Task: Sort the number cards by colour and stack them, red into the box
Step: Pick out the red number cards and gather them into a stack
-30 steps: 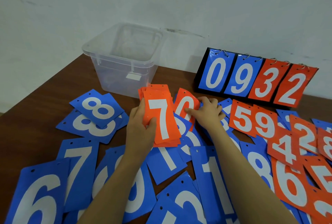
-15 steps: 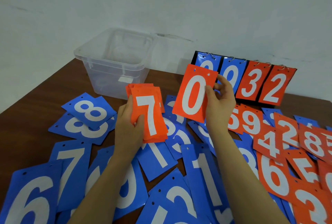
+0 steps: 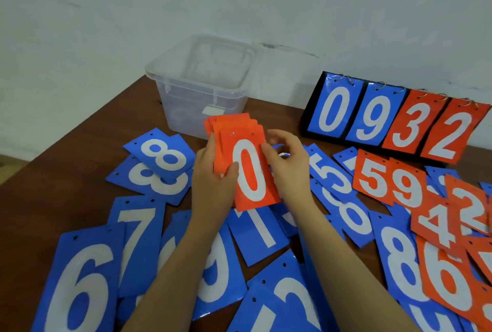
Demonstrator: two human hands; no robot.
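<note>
Gripping a fanned stack of red cards point(image 3: 239, 150), the left hand point(image 3: 213, 185) keeps its thumb on the front and fingers behind, likely so the stack stays together while more are added. On top lies the red 0 card point(image 3: 250, 174); half a second ago the right hand point(image 3: 288, 169) held it up apart from the stack, whose top card was then a 7. That hand now sits at the stack's right edge, fingers loosely curled, touching or just leaving the card; I cannot tell which. Behind stands the clear box point(image 3: 202, 92), apparently with no cards inside. Loose red cards point(image 3: 388, 180) remain right, blue cards point(image 3: 165, 161) scattered elsewhere.
</note>
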